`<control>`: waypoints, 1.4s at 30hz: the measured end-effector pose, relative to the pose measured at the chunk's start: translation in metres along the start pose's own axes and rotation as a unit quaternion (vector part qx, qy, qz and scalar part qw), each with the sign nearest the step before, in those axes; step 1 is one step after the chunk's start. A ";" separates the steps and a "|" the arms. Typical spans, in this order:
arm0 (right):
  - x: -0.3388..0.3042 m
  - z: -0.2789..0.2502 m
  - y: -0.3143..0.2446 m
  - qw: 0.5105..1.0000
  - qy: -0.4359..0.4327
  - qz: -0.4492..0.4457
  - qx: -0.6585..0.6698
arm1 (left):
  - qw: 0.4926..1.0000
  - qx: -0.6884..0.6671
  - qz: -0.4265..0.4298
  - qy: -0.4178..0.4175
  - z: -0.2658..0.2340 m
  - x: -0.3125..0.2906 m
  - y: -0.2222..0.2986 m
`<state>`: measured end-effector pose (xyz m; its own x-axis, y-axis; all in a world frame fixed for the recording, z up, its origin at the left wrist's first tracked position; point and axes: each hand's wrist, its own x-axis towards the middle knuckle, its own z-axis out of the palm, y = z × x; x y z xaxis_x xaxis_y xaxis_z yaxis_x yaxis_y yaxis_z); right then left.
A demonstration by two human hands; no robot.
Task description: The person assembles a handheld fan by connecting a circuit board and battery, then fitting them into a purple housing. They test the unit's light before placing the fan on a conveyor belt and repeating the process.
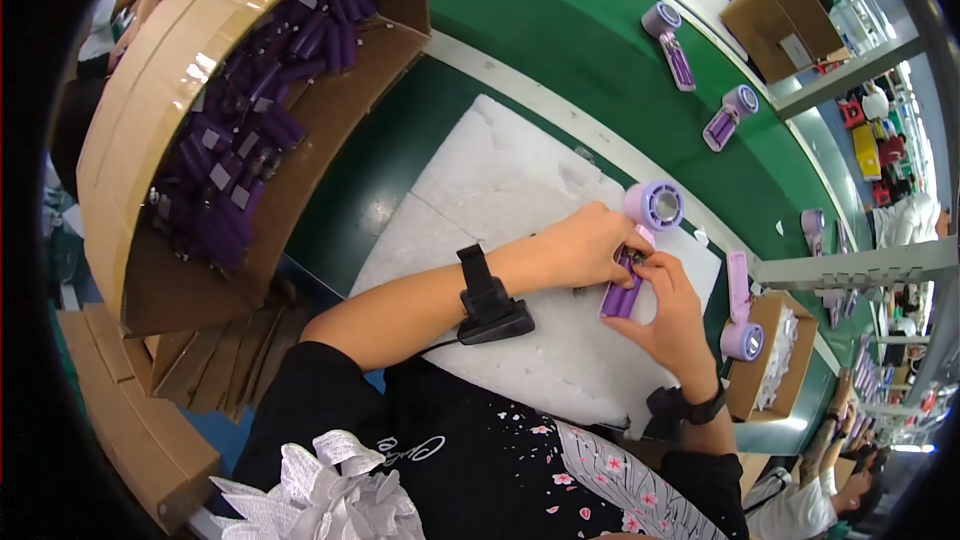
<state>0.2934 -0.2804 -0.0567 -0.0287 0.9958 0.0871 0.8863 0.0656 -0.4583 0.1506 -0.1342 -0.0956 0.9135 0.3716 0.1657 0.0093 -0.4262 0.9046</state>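
Note:
A light purple handheld fan [637, 202] lies over the white foam sheet, its round head pointing away from me. Its handle is uncovered, and purple battery cells [621, 301] show inside. My left hand [590, 248] grips the handle just below the head, fingertips pressed in at the upper end of the cells. From the right, my right hand [672, 315] holds the same handle, with thumb by the lower end and index finger near the top. Both sets of fingertips meet over small parts that I cannot make out.
Left stands a big carton [345, 115] of purple battery packs [215, 145]. Under my hands is a foam sheet [450, 200]. More fans [740, 100] lie on the green conveyor [540, 15]. At right are another fan [740, 340] and a small carton [745, 390]. A metal bar [860, 265] juts in.

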 end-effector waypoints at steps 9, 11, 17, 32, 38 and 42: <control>0.050 -0.012 0.018 0.984 0.177 0.035 0.011 | 0.866 0.266 -0.094 0.413 -0.150 -0.038 -0.041; 0.033 -0.014 0.024 0.990 0.133 0.029 0.030 | 0.825 0.346 -0.128 0.429 -0.195 -0.058 -0.058; -0.003 -0.028 0.032 0.981 0.156 0.113 0.015 | 0.658 0.616 -0.329 0.283 -0.284 -0.093 -0.088; -0.026 -0.018 0.079 0.897 0.124 0.301 -0.298 | 0.742 0.445 -0.185 0.466 -0.343 -0.155 -0.123; -0.028 -0.033 0.052 0.924 0.210 0.195 -0.253 | 0.807 0.259 -0.055 0.528 -0.291 -0.130 -0.068; -0.007 -0.049 -0.014 0.957 0.229 -0.036 -0.177 | 0.824 0.277 0.068 0.490 -0.230 -0.098 -0.001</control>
<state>0.3037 -0.2917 -0.0072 0.0383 0.8515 0.5229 0.9929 0.0267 -0.1162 -0.0327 0.0191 -0.0228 0.1577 0.6616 0.7331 0.3663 -0.7286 0.5787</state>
